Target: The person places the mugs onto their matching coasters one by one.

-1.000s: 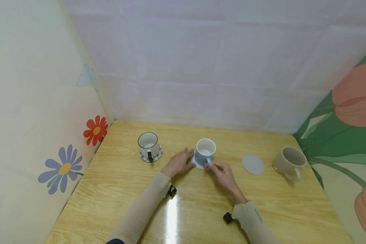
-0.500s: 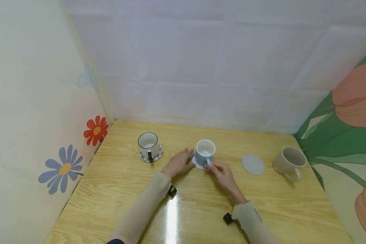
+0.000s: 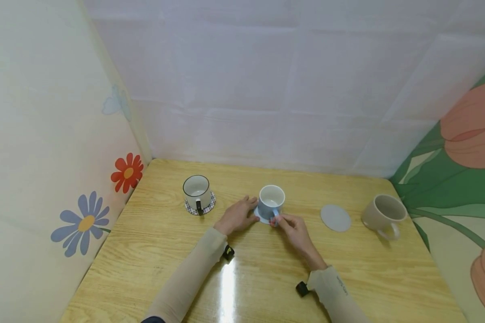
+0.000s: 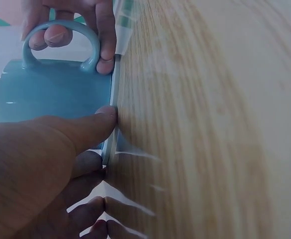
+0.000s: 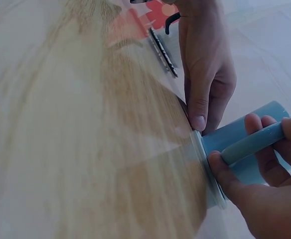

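Note:
A light blue mug with a white inside stands upright over a pale blue round coaster, most of which it hides. My right hand pinches the mug's handle between thumb and fingers, and one fingertip reaches down to the coaster rim. On the other side my left hand rests on the table, thumb and fingers fairly straight, touching the coaster's left edge. In the left wrist view its thumb lies against the rim, close to the mug wall. Whether the mug's base sits fully flat is hard to tell.
To the left, a white mug with a dark rim and handle stands on a checked coaster. A bare grey coaster lies right of my right hand. Beyond it is a large beige mug. Cloth walls surround the wooden table.
The blue mug has shifted very slightly left and toward me over the coaster, with my right hand still on its handle. My left hand has stayed in place.

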`<control>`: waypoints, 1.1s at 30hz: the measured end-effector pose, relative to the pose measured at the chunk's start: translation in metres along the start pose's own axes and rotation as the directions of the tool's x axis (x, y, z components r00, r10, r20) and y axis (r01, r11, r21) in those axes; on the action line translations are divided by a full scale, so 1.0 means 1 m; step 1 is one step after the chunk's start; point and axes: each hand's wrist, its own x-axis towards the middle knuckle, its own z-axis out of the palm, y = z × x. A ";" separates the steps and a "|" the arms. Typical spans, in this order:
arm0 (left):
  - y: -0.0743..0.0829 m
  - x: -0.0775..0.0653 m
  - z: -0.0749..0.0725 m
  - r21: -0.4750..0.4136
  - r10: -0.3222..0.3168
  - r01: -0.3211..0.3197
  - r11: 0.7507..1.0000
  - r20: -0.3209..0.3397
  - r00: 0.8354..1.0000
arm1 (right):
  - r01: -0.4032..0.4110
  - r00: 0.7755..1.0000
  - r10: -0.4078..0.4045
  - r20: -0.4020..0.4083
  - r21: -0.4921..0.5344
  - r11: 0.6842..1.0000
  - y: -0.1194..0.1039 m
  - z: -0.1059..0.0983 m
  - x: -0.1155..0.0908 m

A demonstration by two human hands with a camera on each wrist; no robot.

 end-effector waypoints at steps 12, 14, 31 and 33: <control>0.001 0.002 0.000 0.009 0.005 -0.005 1.000 0.005 1.000 | -0.061 0.998 0.062 0.014 -0.027 0.998 -0.003 -0.006 0.002; 0.002 0.002 0.000 0.006 0.003 -0.004 1.000 0.008 1.000 | -0.079 0.997 0.079 0.014 -0.033 0.996 -0.007 -0.007 0.001; -0.001 0.000 0.001 -0.069 -0.014 0.013 0.998 -0.011 1.000 | -0.237 0.972 0.236 0.023 0.063 0.970 -0.025 -0.003 0.001; -0.001 -0.001 0.001 -0.075 -0.013 0.012 0.997 -0.024 1.000 | -0.245 0.970 0.245 0.007 0.074 0.967 -0.026 -0.003 0.001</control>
